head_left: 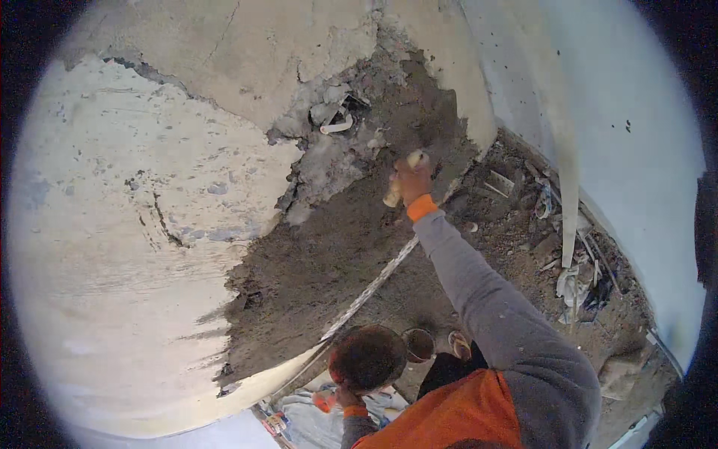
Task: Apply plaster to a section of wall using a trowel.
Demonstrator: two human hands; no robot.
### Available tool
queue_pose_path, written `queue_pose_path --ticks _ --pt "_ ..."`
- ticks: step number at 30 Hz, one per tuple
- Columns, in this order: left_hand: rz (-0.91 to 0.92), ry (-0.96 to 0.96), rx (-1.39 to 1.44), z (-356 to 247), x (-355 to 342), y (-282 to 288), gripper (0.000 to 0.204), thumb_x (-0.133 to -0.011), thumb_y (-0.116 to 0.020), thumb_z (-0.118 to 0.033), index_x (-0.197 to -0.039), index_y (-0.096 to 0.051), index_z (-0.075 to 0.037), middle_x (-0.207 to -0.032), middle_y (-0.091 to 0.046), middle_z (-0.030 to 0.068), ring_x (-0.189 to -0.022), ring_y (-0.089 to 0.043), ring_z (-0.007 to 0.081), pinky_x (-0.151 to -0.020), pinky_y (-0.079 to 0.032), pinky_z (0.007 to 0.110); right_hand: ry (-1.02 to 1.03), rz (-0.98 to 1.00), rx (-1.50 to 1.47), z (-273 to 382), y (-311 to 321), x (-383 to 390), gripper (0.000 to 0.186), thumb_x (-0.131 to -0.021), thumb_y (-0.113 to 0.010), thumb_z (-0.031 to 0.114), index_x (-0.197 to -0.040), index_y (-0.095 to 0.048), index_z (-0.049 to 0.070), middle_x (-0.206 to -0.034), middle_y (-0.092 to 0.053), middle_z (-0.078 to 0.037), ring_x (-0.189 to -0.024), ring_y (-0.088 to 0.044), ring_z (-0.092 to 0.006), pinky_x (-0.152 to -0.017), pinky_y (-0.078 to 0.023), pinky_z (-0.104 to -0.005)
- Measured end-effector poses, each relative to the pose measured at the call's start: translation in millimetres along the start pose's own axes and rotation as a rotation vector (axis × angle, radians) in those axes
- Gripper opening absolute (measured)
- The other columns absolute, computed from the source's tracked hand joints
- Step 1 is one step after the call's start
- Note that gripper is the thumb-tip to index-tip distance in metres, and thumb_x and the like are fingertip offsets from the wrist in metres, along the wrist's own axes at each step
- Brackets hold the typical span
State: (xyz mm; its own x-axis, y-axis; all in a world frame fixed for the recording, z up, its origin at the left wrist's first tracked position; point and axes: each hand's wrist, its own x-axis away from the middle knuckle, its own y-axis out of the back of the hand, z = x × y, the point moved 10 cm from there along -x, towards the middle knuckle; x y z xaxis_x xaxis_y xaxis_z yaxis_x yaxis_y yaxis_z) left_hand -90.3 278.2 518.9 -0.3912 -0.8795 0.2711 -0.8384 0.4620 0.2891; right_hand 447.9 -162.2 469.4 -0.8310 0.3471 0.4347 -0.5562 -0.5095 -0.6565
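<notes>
Head view shows the right hand (413,182) with its grip closed around a pale tool (391,197), at the dark, rough patch (321,254) on the wall; whether the tool touches the surface, I cannot tell. Near and to the left, the left hand (347,396) holds a round, dark basin (368,358) at its near left rim. A small bucket (419,345) stands just right of the basin. Far of the patch's middle, a white fitting (338,126) sits in a broken recess. Rubble (516,217) covers the floor to the right.
</notes>
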Motion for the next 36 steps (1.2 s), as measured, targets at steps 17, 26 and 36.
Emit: queue_pose_path --ticks 17,26,36 --pt "0.1 0.09 0.027 16.7 -39.9 1.9 0.012 -0.066 -0.058 -0.008 -0.075 -0.051 -0.005 -0.074 -0.056 0.0084 -0.066 -0.056 0.0211 -0.056 -0.048 0.034 0.458 -0.427 0.327 86.5 104.7 67.9 0.045 -0.074 -0.056 0.011 -0.114 -0.037 0.003 -0.087 -0.054 -0.014 -0.068 -0.056 -0.0249 -0.056 -0.047 -0.0351" --pt "0.232 -0.03 0.08 -1.7 -53.5 -11.0 0.017 -0.066 -0.059 -0.008 -0.081 -0.055 0.0 -0.075 -0.058 0.007 -0.06 -0.055 0.0178 -0.053 -0.045 0.029 0.739 -0.112 1.211 32.0 89.7 114.2 0.05 -0.075 -0.055 0.019 -0.119 -0.038 0.004 -0.113 -0.046 -0.023 -0.101 -0.047 -0.0343 -0.084 -0.038 -0.0416" --pt "0.428 -0.451 -0.052 -42.2 -95.1 -52.2 0.018 -0.067 -0.061 -0.013 -0.067 -0.051 0.001 -0.073 -0.058 0.0098 -0.063 -0.054 0.0228 -0.055 -0.041 0.035 0.023 1.136 1.901 -63.5 150.2 408.7 0.053 -0.08 -0.044 0.03 -0.126 -0.032 0.007 -0.115 -0.046 -0.019 -0.089 -0.054 -0.034 -0.078 -0.042 -0.0431"
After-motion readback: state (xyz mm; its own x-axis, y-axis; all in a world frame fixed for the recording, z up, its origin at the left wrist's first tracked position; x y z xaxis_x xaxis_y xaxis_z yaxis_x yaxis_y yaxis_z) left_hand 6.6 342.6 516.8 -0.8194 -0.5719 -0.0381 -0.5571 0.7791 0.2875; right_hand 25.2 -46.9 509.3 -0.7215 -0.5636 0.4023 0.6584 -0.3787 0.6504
